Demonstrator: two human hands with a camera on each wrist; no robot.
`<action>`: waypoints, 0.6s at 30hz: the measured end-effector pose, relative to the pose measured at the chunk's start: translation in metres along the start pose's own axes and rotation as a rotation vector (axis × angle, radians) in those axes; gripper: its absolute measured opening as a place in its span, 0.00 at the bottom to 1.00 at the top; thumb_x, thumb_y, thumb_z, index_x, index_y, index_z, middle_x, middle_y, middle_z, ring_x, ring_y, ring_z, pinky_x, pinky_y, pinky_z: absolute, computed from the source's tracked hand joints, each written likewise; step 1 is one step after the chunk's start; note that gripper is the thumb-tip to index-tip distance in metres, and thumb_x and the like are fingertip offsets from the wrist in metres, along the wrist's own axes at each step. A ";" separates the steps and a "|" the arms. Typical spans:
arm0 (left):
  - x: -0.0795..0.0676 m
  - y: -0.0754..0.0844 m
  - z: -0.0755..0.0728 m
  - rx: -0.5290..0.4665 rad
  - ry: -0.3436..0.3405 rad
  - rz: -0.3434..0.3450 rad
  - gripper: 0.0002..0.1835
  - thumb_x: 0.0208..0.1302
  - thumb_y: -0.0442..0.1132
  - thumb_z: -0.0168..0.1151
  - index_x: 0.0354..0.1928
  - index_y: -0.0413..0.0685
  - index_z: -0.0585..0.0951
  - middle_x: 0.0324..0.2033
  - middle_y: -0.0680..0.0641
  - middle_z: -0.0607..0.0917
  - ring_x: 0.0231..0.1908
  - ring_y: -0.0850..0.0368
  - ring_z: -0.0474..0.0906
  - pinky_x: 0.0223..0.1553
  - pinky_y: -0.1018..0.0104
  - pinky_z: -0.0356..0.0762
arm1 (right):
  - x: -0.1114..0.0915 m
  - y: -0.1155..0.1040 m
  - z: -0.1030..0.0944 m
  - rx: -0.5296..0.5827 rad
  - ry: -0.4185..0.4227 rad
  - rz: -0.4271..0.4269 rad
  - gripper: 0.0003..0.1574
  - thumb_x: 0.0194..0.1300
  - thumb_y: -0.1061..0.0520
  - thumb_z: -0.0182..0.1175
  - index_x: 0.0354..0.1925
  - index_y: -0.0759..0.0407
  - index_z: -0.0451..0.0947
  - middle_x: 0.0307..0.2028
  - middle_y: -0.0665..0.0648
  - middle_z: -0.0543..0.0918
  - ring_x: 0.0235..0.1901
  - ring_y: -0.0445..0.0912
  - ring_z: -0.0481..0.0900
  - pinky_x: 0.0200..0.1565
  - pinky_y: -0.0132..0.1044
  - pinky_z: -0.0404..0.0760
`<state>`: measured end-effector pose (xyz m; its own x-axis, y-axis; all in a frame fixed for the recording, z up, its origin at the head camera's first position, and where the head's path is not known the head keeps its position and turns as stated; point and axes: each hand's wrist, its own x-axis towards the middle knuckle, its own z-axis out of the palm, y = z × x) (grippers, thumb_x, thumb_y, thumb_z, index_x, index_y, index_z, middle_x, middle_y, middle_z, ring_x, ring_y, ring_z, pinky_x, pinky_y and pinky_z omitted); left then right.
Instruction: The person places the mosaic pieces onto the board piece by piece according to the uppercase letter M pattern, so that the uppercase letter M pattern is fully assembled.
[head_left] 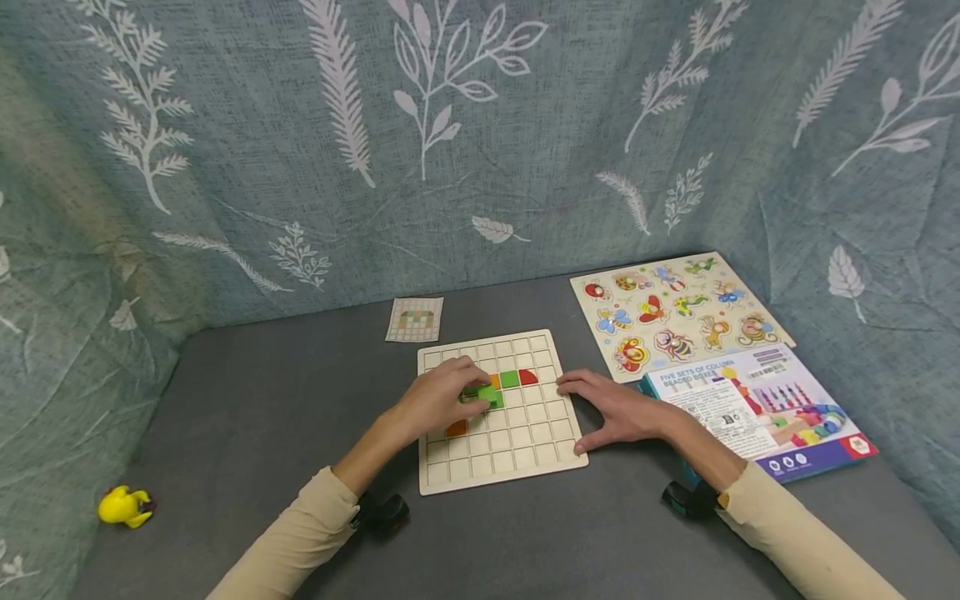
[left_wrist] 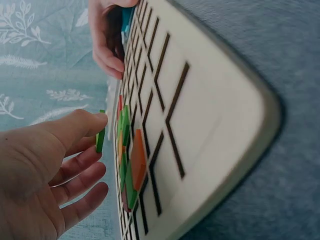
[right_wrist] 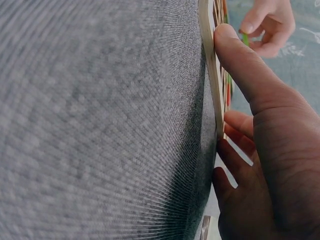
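Over the pale wooden grid board, my left hand pinches a green tile between thumb and fingertip. That tile is raised just above the board in the left wrist view, and the other fingers are spread. Beneath the hand lie several coloured tiles in the squares, partly hidden: an orange tile is nearest the wrist. Farther right on the board are a green square and a red rounded piece. My right hand rests at the board's right edge, thumb and fingertips touching it and spread apart.
A small pattern card lies behind the board. To the right are an insect puzzle board and a printed toy box, close to the right forearm. A yellow toy sits far left. Patterned cloth hangs behind the table.
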<state>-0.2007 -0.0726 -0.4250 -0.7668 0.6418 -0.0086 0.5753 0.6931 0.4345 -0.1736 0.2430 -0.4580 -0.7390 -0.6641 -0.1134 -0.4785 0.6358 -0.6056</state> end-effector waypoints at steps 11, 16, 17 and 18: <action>0.006 0.005 0.002 0.014 0.006 0.009 0.17 0.61 0.48 0.67 0.52 0.53 0.83 0.45 0.54 0.81 0.45 0.59 0.77 0.44 0.62 0.77 | 0.000 0.001 0.001 0.009 -0.008 -0.003 0.53 0.52 0.33 0.69 0.68 0.55 0.63 0.70 0.54 0.61 0.69 0.50 0.62 0.65 0.52 0.68; 0.013 0.010 0.003 0.042 0.012 0.037 0.17 0.61 0.48 0.68 0.50 0.54 0.83 0.42 0.54 0.81 0.40 0.61 0.76 0.37 0.67 0.75 | 0.000 0.002 0.001 0.008 -0.006 -0.004 0.53 0.53 0.33 0.69 0.68 0.55 0.63 0.70 0.54 0.62 0.69 0.50 0.62 0.64 0.52 0.68; 0.015 0.011 0.003 0.046 0.013 0.040 0.17 0.61 0.48 0.68 0.50 0.54 0.83 0.42 0.54 0.81 0.40 0.61 0.76 0.36 0.68 0.75 | 0.000 0.002 0.001 0.009 -0.006 -0.003 0.53 0.53 0.33 0.69 0.68 0.55 0.63 0.70 0.54 0.62 0.70 0.50 0.62 0.65 0.52 0.68; 0.017 0.013 0.003 0.051 0.012 0.042 0.17 0.60 0.49 0.68 0.50 0.54 0.83 0.42 0.54 0.81 0.39 0.61 0.75 0.35 0.68 0.74 | 0.000 0.002 0.001 0.008 -0.005 -0.004 0.53 0.53 0.33 0.69 0.68 0.55 0.63 0.70 0.54 0.62 0.70 0.50 0.62 0.65 0.52 0.68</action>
<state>-0.2053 -0.0522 -0.4224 -0.7448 0.6670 0.0195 0.6206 0.6816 0.3877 -0.1740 0.2441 -0.4602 -0.7349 -0.6684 -0.1148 -0.4775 0.6302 -0.6122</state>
